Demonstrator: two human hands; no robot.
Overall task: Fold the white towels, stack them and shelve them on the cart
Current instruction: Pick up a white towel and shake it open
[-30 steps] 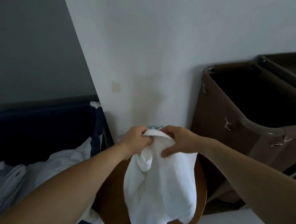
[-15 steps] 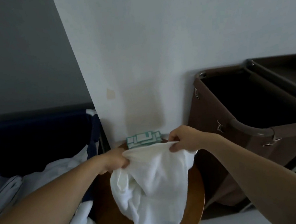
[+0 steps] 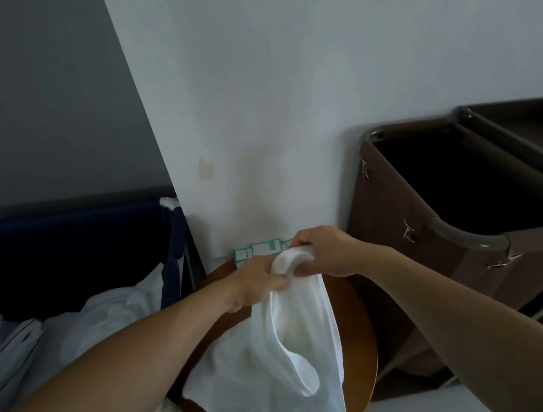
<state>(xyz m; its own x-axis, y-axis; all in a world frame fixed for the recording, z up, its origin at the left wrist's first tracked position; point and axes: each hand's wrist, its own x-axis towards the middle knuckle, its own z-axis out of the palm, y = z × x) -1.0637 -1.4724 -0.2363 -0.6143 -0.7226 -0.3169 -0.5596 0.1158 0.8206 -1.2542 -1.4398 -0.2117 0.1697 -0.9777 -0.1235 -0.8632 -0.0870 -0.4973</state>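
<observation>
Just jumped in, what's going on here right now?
A person grips the top edge of a white towel with the left hand and right hand close together, so it hangs bunched over a round wooden table. It is not yet folded. The brown cart stands to the right.

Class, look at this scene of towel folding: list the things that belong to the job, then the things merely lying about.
Belong to the job: white towel, gripped by the left hand and the right hand; brown cart at right.

Lying about: round wooden table beneath the towel; teal patterned packet by the wall; heap of linen at left.
</observation>
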